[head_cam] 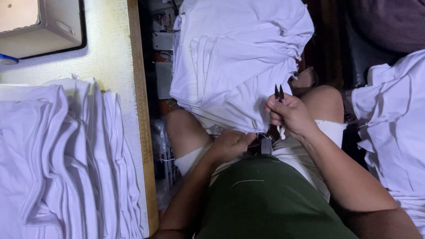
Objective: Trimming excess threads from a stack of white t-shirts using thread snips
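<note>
Meanwhile right hand point(290, 116) grips snips point(279, 93) (black-tipped); left hand point(230, 145) pinches white garment point(234, 66).

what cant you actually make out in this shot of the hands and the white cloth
Head view only:
- Left hand: its fingertips are curled under the hem of the white garment, so its grip there is hidden.
- Thread snips: only the dark tips show above the right hand; the fist covers the handle.
- What the snips cut: too small to tell.
- Folded white stack: cut off by the left and bottom edges.

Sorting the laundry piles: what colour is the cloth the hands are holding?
White, plain, seen in the head view: the cloth on the lap.
</note>
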